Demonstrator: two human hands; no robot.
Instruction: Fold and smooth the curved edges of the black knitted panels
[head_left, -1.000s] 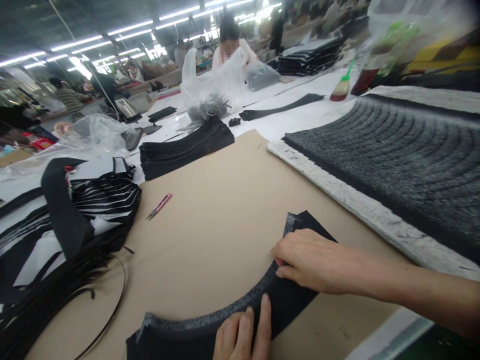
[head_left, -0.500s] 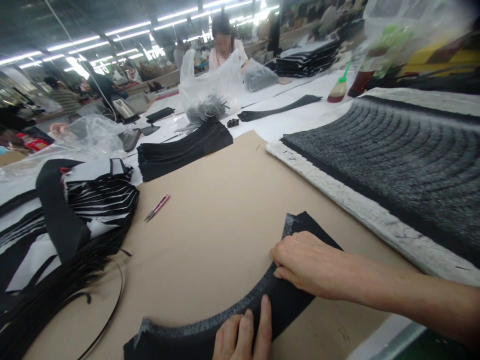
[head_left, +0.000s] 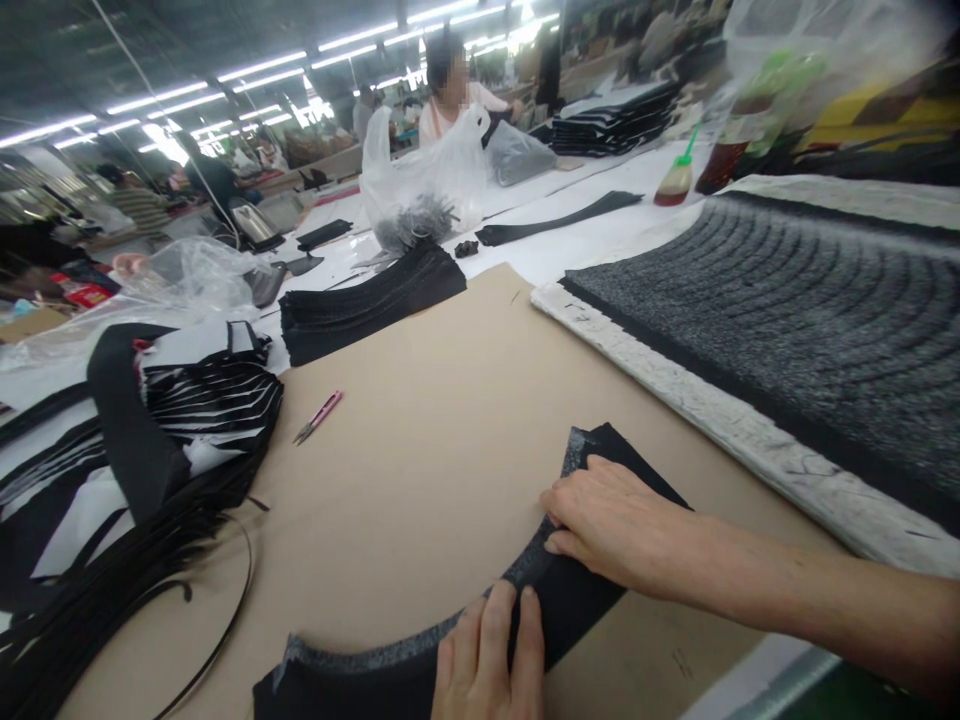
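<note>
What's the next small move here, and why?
Probably slide the left hand along the curved black strip toward its lower-left end: that end lies unheld on the tan board, while the right hand already rests on the upper part.

2 bare hands with slim, tapering fingers and short nails, the left hand [head_left: 487,660] showing only up to its knuckles, the right hand [head_left: 622,525] joining a long, uncovered, smooth forearm [head_left: 832,600] that runs past the frame's right edge.
</note>
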